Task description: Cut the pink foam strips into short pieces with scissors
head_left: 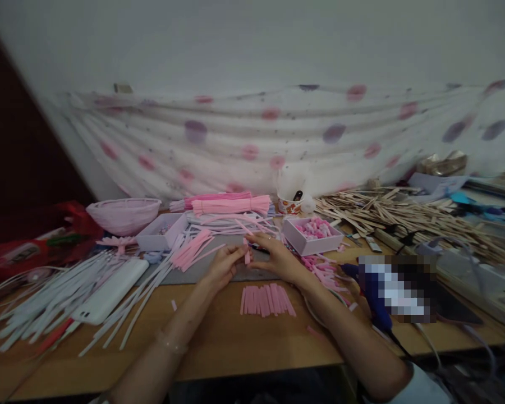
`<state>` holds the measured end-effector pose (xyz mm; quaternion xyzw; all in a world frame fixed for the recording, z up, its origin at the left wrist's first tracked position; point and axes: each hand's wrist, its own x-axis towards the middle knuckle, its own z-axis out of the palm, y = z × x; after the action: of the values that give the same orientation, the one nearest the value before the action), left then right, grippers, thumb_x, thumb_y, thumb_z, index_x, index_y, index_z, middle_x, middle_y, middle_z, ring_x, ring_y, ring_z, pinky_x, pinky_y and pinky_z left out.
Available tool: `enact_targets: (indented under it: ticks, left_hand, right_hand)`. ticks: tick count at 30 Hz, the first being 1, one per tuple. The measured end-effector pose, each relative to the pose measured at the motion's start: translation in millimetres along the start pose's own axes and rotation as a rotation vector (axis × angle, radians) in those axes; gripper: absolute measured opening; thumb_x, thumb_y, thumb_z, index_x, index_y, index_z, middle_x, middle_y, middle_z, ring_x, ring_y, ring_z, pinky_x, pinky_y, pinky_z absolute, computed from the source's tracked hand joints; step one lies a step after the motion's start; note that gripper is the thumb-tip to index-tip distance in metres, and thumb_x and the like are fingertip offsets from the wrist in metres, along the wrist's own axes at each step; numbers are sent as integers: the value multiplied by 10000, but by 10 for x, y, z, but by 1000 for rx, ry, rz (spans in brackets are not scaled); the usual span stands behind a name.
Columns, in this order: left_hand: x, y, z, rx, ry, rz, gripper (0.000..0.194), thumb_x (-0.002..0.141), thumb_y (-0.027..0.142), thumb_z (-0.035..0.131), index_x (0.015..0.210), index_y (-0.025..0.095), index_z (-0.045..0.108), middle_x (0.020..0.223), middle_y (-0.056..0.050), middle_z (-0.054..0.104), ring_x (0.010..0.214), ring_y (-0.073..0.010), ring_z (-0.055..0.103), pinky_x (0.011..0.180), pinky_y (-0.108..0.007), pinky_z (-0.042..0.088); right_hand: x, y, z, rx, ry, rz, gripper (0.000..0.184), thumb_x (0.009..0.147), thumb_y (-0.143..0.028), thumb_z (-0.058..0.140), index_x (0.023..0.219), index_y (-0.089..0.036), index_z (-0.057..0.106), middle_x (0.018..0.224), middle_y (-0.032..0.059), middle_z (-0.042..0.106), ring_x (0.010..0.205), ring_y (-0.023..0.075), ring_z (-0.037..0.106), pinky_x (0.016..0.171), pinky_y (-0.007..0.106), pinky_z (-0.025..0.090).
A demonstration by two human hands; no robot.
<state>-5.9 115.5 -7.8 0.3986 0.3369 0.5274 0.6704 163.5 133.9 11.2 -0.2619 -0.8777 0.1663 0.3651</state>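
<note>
My left hand (225,264) and my right hand (278,255) meet over a grey mat (193,269) in the middle of the wooden table. Between their fingertips they pinch a short pink strip (247,257). My right hand also seems to hold a thin dark tool, too blurred to name. Just in front of my hands lies a row of cut pink strips (267,300). Longer pink strips (191,249) lie fanned to the left of my left hand.
White strips (59,297) and a white phone-like slab (109,292) lie left. A pink bowl (124,216), two pale boxes (162,233) (313,235), pink bundles (231,203) and a cup (290,205) stand behind. Wooden sticks (404,213) pile right; a blue glue gun (372,292) lies near my right forearm.
</note>
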Motion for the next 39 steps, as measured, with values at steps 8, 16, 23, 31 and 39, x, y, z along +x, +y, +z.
enact_targets:
  ticks: [8, 16, 23, 31, 39]
  left_hand:
    - [-42, -1, 26, -36, 22, -12, 257, 584, 298, 799, 736, 127, 683, 700, -34, 683, 636, -116, 621, 565, -199, 486]
    - [-39, -20, -3, -38, 40, -63, 203, 649, 276, 757, 773, 140, 673, 732, -53, 707, 650, -143, 653, 597, -225, 511]
    - [-71, 13, 37, -18, 65, -24, 292, 589, 316, 797, 774, 135, 662, 736, -57, 708, 655, -154, 659, 609, -233, 512]
    - [-95, 16, 91, 46, 40, 34, 363, 532, 378, 816, 749, 129, 664, 690, -44, 698, 672, -173, 659, 641, -257, 501]
    - [-61, 41, 27, 91, 45, 85, 256, 538, 295, 815, 704, 138, 701, 676, -2, 668, 632, -109, 588, 583, -205, 471]
  right_hand:
    - [-26, -46, 7, -43, 37, -10, 603, 740, -394, 681, 1276, -205, 480, 1220, 122, 544, 1132, 219, 518, 946, 370, 420]
    - [-31, -52, 39, -89, 39, -44, 572, 753, -304, 674, 1269, -190, 455, 1215, 123, 529, 1133, 215, 511, 946, 364, 424]
    - [-28, -67, 48, -118, 80, -72, 587, 759, -322, 673, 1283, -210, 432, 1180, 134, 529, 1127, 248, 517, 915, 406, 454]
    - [-43, -35, 69, -138, 117, -91, 544, 736, -268, 680, 1228, -218, 453, 1146, 113, 544, 1077, 236, 544, 890, 386, 467]
    - [-47, -112, 50, -123, 72, -45, 522, 718, -227, 673, 1192, -193, 458, 1113, 110, 544, 977, 221, 569, 826, 368, 488]
